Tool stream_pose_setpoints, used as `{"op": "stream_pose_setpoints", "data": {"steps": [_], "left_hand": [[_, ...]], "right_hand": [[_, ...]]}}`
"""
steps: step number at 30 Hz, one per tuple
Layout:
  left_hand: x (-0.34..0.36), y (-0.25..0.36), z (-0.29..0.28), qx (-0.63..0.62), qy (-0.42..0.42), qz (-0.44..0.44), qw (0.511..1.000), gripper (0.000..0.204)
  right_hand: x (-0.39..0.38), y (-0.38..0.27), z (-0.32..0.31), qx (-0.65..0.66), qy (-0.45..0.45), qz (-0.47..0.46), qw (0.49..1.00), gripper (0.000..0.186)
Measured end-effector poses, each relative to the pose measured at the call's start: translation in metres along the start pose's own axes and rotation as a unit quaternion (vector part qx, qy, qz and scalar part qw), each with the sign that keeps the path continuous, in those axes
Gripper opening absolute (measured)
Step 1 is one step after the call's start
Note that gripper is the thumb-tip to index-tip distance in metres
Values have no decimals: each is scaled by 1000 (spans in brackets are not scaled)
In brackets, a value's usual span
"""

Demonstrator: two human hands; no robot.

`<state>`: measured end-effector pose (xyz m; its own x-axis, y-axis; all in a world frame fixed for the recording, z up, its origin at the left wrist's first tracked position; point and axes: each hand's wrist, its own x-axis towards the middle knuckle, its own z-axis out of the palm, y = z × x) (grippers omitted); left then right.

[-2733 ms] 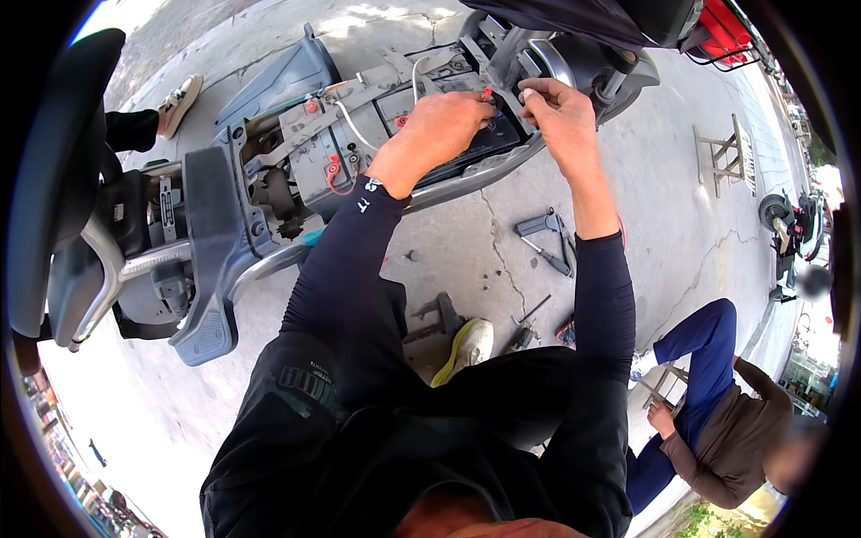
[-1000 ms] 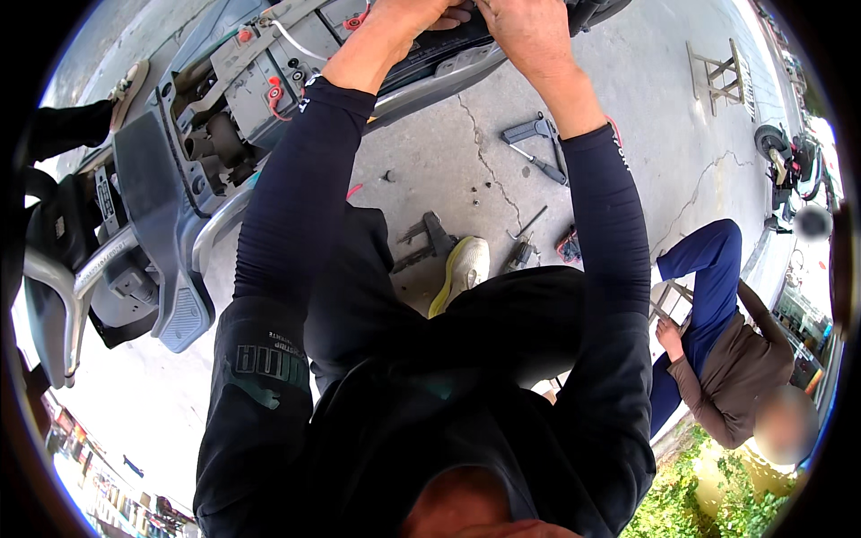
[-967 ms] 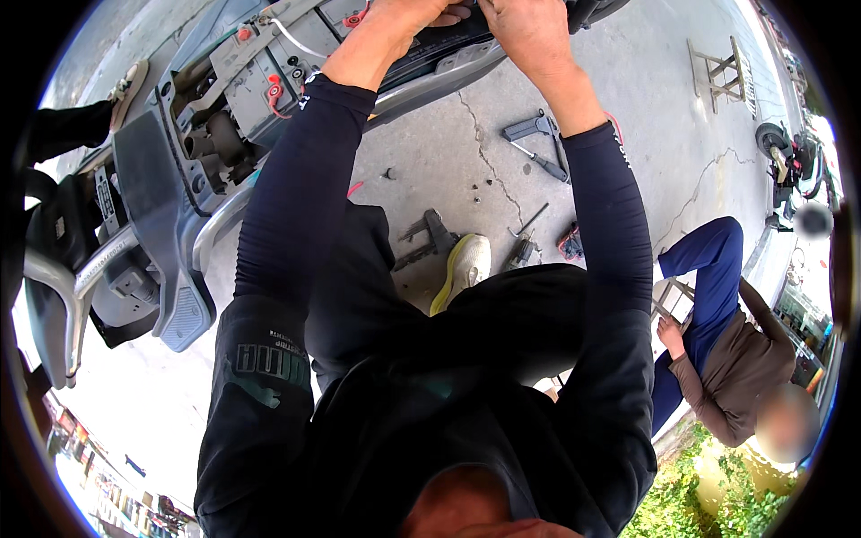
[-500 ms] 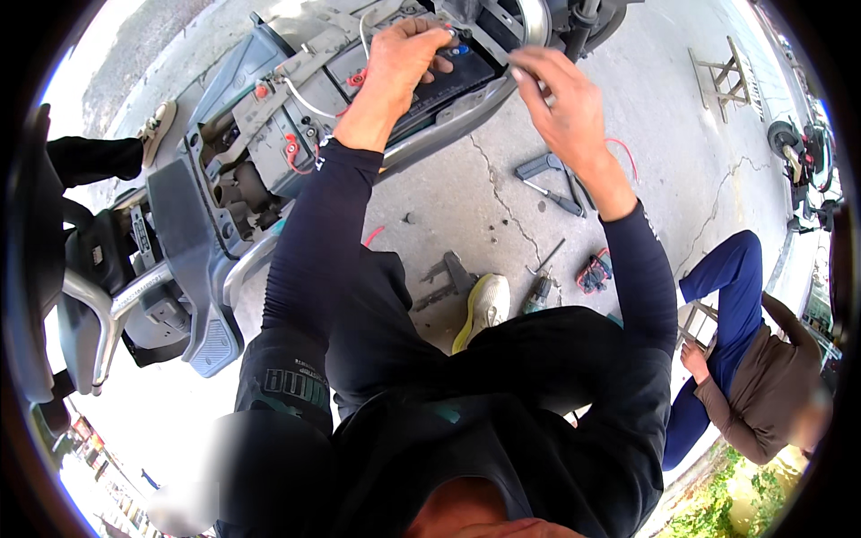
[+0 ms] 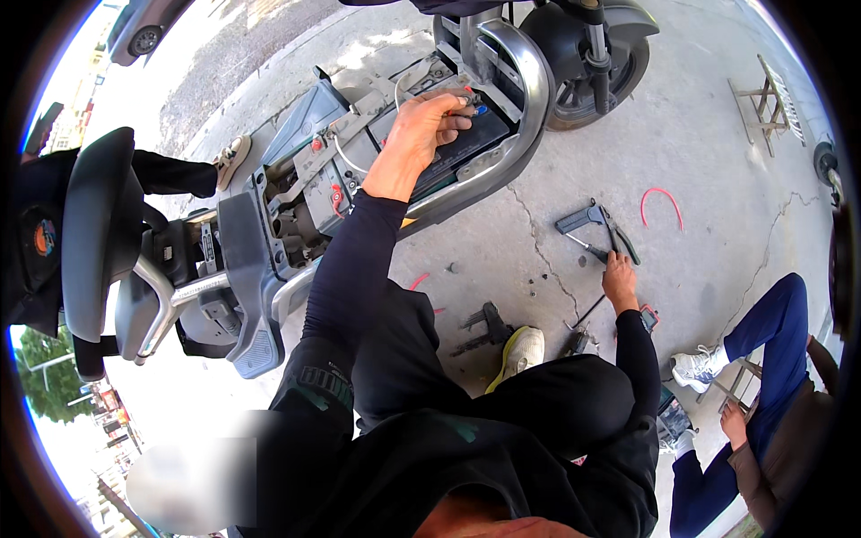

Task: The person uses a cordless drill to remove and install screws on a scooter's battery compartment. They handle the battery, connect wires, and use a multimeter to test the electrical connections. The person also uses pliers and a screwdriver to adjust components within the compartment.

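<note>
My left hand [image 5: 423,136] is over the black battery [image 5: 475,148] in the opened scooter [image 5: 359,152]. Its fingers are closed in a pinch beside a small red piece and a blue cap [image 5: 482,110]; whatever they pinch is hidden. A white wire [image 5: 346,160] curves past that wrist, and a red terminal lead [image 5: 336,199] sits nearer me. My right hand [image 5: 619,282] reaches down to the ground at the handle ends of black-handled pliers [image 5: 621,237]. Its fingers point at the handles, but whether they grip them cannot be made out. A black folded tool [image 5: 578,220] lies against the pliers.
A curved chrome bar [image 5: 529,117] borders the battery bay. A red wire piece [image 5: 664,193], a thin rod [image 5: 589,311], a drill [image 5: 578,343] and a dark clamp-like tool [image 5: 489,325] lie on concrete. Another person [image 5: 762,350] sits at right; a wooden stool [image 5: 767,103] stands beyond.
My right hand has left the battery area and come down to the pliers on the ground. The left hand stays at the battery. The view has shifted, showing more of the scooter's front wheel.
</note>
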<state>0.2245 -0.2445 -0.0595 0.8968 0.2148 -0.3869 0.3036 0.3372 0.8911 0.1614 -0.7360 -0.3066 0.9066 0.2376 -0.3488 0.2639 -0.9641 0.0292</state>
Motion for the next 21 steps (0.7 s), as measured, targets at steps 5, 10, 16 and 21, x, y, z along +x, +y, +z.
{"op": "stream_pose_setpoints", "data": {"steps": [5, 10, 16, 21], "left_hand": [[-7, 3, 10, 77, 18, 1, 997, 28], [-5, -1, 14, 49, 34, 13, 998, 27], [-5, -3, 18, 45, 49, 13, 998, 26], [-7, -4, 13, 37, 45, 22, 998, 27]], "right_hand": [[7, -5, 22, -56, 20, 39, 997, 23], [-38, 9, -25, 168, 28, -22, 985, 29], [-111, -13, -257, 326, 75, -2, 942, 34], [-112, -102, -391, 269, 311, -197, 890, 24]]}}
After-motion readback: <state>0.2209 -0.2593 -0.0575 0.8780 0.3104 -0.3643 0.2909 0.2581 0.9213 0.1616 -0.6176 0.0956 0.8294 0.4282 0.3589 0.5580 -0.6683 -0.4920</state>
